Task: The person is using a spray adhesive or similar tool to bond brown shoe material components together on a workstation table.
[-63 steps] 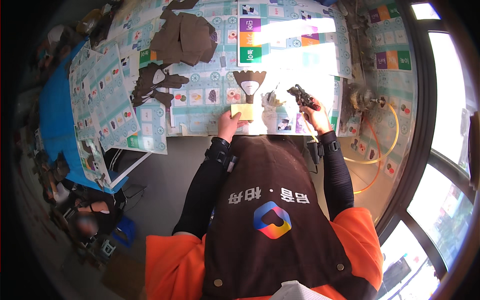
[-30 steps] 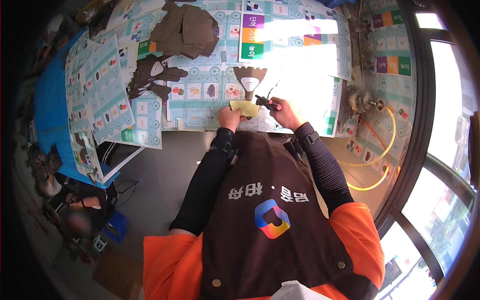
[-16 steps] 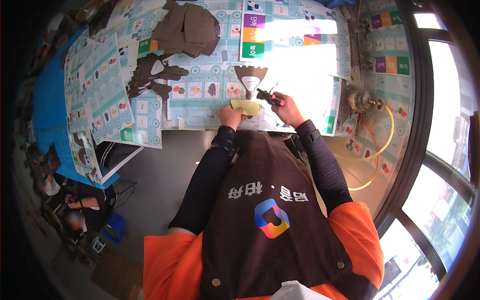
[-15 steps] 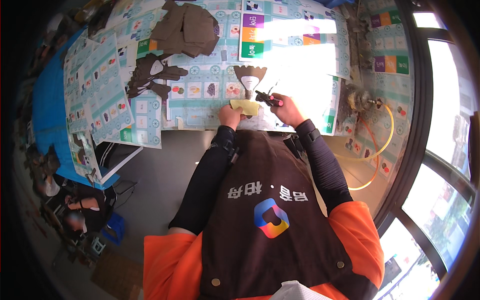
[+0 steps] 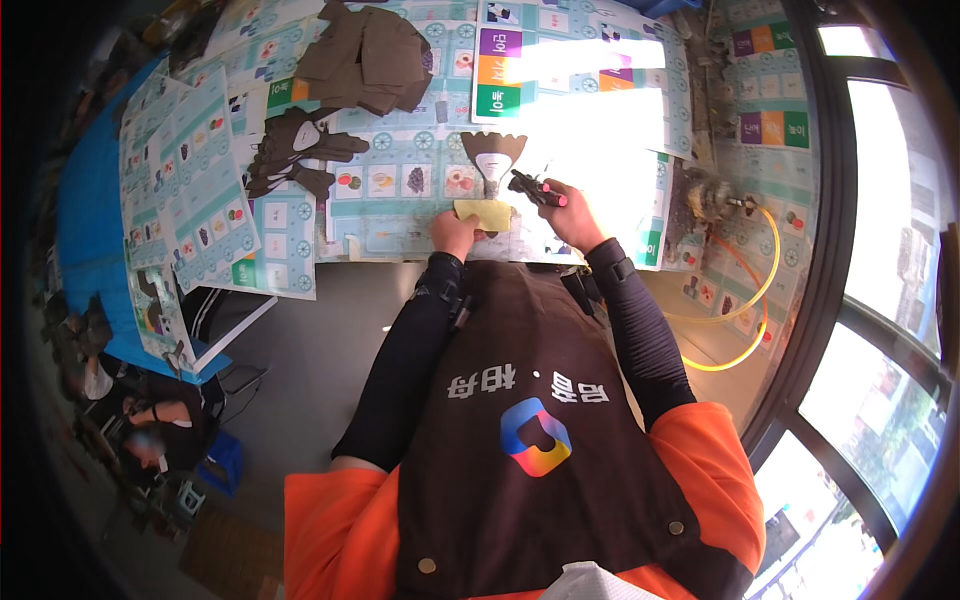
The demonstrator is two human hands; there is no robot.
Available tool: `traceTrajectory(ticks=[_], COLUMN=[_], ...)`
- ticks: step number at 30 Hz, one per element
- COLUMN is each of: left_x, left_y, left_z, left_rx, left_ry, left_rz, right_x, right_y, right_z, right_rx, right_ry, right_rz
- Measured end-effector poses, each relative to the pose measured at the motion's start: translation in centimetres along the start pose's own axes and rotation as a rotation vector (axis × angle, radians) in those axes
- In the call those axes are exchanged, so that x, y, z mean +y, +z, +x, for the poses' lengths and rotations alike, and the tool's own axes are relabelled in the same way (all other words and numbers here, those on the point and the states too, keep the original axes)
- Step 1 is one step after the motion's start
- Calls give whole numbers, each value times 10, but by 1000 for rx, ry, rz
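A fan-shaped dark brown piece (image 5: 494,144) with a scalloped far edge and a pale patch lies on the paper-covered bench. Across its narrow near end sits a small yellow card (image 5: 483,212), pinched by my left hand (image 5: 456,234) at its left side. My right hand (image 5: 574,218) is closed round a black hand tool (image 5: 532,187) with pink parts. The tool's tip points left toward the brown piece, just apart from it. Strong glare washes out the bench behind the tool, and its exact kind is unclear.
Flat brown pieces (image 5: 365,62) are stacked at the far left of the bench, with more brown pieces (image 5: 300,150) nearer. A metal fitting (image 5: 712,196) and a yellow hose (image 5: 778,265) are at the right, beside the windows. People sit at the lower left.
The whole view has shifted slightly left. My hands, the card and the tool keep nearly the same positions about the brown piece.
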State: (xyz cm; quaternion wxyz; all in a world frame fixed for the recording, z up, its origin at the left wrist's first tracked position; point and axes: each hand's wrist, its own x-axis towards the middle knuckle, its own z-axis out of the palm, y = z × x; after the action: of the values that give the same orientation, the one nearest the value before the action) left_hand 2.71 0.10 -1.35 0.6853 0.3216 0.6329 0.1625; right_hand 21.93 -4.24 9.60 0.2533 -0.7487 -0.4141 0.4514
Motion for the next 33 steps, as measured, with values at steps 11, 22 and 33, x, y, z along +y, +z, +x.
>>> traceTrajectory(ticks=[11,22,33], left_x=[12,22,27], left_y=[-3,-7,-6], left_z=[-7,-9,-12], left_rx=[47,15,-41], left_ry=[90,71,60], left_rz=[320,637,574], right_x=[19,27,32], right_y=[-1,-2,-2], right_z=[16,29,25], right_rx=[210,268,190], right_ry=[-24,-53,-24], right_rz=[276,316,335])
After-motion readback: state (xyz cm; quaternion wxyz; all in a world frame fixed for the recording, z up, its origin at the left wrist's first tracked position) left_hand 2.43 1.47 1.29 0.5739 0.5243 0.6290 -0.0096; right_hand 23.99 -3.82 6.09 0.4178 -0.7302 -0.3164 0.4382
